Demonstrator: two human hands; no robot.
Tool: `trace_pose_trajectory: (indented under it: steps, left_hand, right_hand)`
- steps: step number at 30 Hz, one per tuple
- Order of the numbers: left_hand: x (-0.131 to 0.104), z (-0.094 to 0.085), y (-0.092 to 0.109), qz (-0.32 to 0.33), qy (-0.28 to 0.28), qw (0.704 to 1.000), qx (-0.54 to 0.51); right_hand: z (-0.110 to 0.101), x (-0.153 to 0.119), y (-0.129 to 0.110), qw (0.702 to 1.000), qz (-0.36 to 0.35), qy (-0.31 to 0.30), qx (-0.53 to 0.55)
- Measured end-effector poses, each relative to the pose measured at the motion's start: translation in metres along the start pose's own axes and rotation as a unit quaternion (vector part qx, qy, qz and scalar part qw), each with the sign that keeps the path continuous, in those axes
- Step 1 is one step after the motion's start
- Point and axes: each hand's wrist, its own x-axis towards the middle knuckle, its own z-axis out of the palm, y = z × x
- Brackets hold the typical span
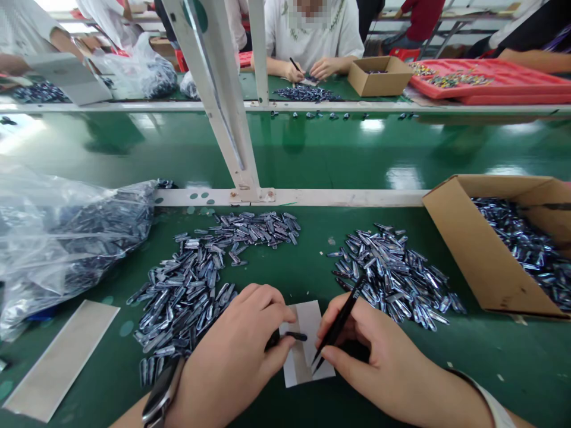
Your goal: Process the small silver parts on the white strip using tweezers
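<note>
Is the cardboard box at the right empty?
No, the cardboard box holds a heap of small shiny metal pieces that fills much of its inside.

The left hand [236,351] and the right hand [379,356] rest side by side at the near edge of the table [289,261], over a paper card [307,324] that lies between them. One pile of metal parts [200,279] lies left of the card and a second pile [392,273] lies right of it. A plastic bag [57,238] sits at the far left, a cardboard box [491,249] holding more parts at the far right, and a rail [312,196] runs behind both piles.
</note>
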Motion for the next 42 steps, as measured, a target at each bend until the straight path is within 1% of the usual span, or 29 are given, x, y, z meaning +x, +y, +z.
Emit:
trace_pose_trajectory:
  steps: [3,6,8,10,13,15,20,26,29,35,42]
  left_hand:
    - [0.0,0.001,-0.001,0.018,0.013,1.0,-0.003]
    - [0.0,0.003,-0.001,0.05,0.021,0.999,0.004]
    - [0.0,0.006,0.0,0.079,0.018,0.996,0.032]
    - [0.001,0.009,0.001,0.11,0.004,0.991,0.08]
    - [0.004,0.013,0.001,0.13,-0.011,0.983,0.131]
    - [0.005,0.015,0.0,0.128,-0.006,0.984,0.128]
    - [0.001,0.017,-0.001,0.11,0.01,0.991,0.08]
    - [0.0,0.015,0.002,0.098,0.013,0.994,0.044]
    - [0.001,0.014,0.003,0.1,0.013,0.994,0.043]
    - [0.002,0.014,0.002,0.096,0.015,0.995,0.038]
    - [0.003,0.015,0.001,0.092,0.016,0.995,0.045]
  right_hand:
    - [0.001,0.001,-0.001,1.0,0.004,0.004,0.011]
    - [0.003,0.002,-0.001,1.0,0.008,0.004,0.008]
    - [0.003,0.003,-0.001,1.0,0.01,0.002,-0.001]
    - [0.003,0.003,-0.001,1.0,0.014,0.0,-0.012]
    - [0.003,0.004,-0.002,1.0,0.017,0.0,-0.022]
    - [0.003,0.004,-0.003,0.999,0.016,-0.001,-0.027]
    - [0.002,0.004,-0.003,0.999,0.009,-0.007,-0.032]
    - [0.002,0.004,-0.001,1.0,0.012,0.0,-0.001]
    - [0.002,0.005,-0.001,1.0,0.007,0.026,0.017]
    - [0.004,0.008,0.003,0.993,-0.014,0.102,0.051]
    - [0.005,0.008,0.004,0.993,-0.007,0.113,0.039]
